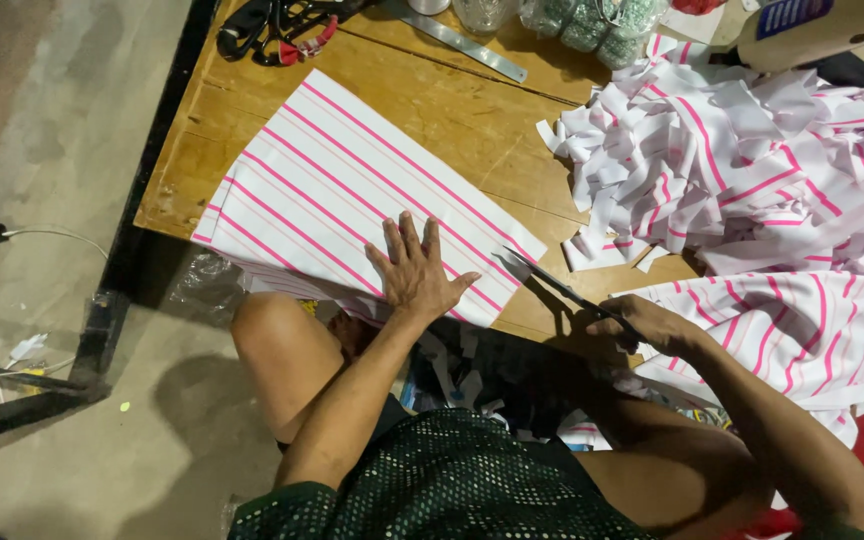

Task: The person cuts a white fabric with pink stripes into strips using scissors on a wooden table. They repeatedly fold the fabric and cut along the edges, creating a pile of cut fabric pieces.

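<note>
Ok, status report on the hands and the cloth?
Left hand flat on striped cloth. Right hand holds scissors at its edge. Scrap pile beside.

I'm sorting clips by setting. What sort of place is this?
Probably a small garment or tailoring workshop. The left hand flattens pink-striped white fabric on a worn wooden table, the right hand works scissors, and cut strips lie heaped beside.
</note>
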